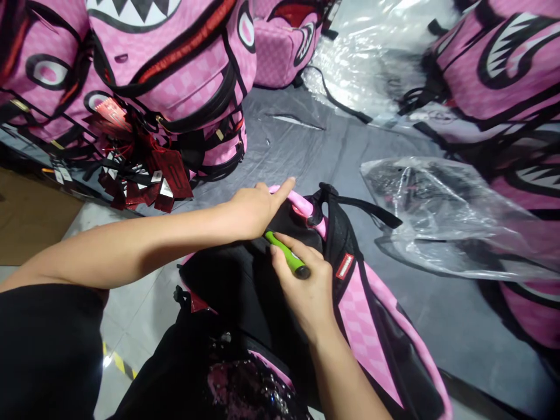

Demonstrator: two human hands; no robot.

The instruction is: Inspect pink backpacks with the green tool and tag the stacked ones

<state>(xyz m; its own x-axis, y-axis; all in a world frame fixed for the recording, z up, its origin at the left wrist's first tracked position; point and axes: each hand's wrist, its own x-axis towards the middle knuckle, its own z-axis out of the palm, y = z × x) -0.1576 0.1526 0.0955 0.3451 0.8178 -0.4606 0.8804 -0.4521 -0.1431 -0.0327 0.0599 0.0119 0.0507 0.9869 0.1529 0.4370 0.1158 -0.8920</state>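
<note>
A green pen-shaped tool (286, 255) is being gripped by the right hand (310, 283), fingers curled; the pink-and-black backpack (262, 291) is being touched by the left hand (256, 211), its grip being partly hidden.

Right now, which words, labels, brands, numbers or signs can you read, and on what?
None can be read.
Small red rectangular label on the black fabric shoulder strap: pale lettering, too blurred.
Dark red hang tags beside the pink checked backpacks: markings and white stickers, too small.
Lime-green cylindrical tool in the right hand: nothing legible.
</note>
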